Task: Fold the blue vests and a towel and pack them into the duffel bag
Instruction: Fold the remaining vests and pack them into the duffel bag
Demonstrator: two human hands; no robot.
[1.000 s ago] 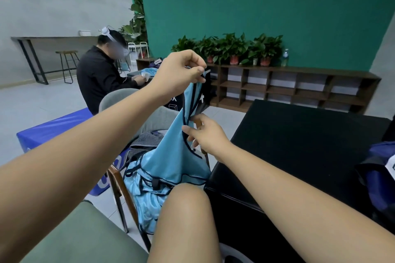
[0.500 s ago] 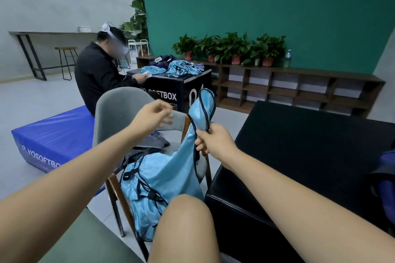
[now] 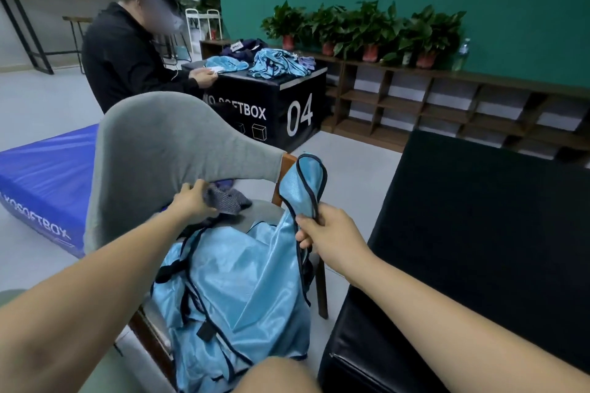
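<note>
Several light blue vests (image 3: 242,293) with dark trim lie heaped on the seat of a grey chair (image 3: 166,143) in front of me. My right hand (image 3: 332,234) grips one vest's shoulder strap (image 3: 303,185), and the strap's loop stands up above my fist. My left hand (image 3: 191,201) reaches over the pile and closes on the edge of a grey striped towel (image 3: 228,199) lying at the back of the seat. The duffel bag is out of view.
A black table (image 3: 479,217) fills the right side, next to the chair. Beyond the chair sits a person in black (image 3: 127,64) at a black softbox cube (image 3: 281,105) carrying more blue vests. A blue mat (image 3: 41,182) lies on the floor at left. Shelves with potted plants (image 3: 367,32) line the green wall.
My left hand let go of the vest's top and dropped to the towel on the seat. My right hand took the strap and kept hold. The vest sank onto the pile.
</note>
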